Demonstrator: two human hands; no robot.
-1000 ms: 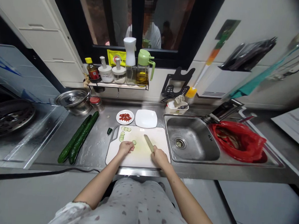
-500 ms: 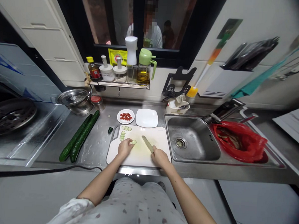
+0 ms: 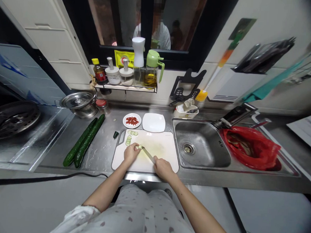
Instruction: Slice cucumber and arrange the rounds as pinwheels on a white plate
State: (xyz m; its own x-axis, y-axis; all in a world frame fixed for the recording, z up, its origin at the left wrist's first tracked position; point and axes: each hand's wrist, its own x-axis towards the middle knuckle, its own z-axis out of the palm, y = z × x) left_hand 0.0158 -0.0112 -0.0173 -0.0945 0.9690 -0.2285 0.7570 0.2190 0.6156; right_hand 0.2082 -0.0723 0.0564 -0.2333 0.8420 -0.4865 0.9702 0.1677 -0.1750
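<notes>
My left hand point(image 3: 131, 153) pinches a pale cucumber slice point(image 3: 140, 147) above the white cutting board point(image 3: 164, 148). My right hand point(image 3: 163, 168) is closed round the handle of a knife point(image 3: 148, 155), whose tip reaches the slice; whether the blade touches it or only overlaps it in view, I cannot tell. More cucumber slices point(image 3: 128, 140) lie at the board's upper left. A dark green cucumber end point(image 3: 115, 134) rests on the counter just left of the board. Further left, two whole cucumbers point(image 3: 84, 140) lie side by side.
Behind the board stand a small plate of chopped red pieces point(image 3: 124, 121) and a white square plate point(image 3: 153, 122). A steel sink point(image 3: 203, 143) is at the right, with a red plastic bag point(image 3: 263, 150) beyond. A lidded pot point(image 3: 80, 104) stands left, below a seasoning shelf point(image 3: 125, 88).
My right hand has moved the knife to the left, bringing its tip to the slice in my left hand. My left hand has stayed almost in place.
</notes>
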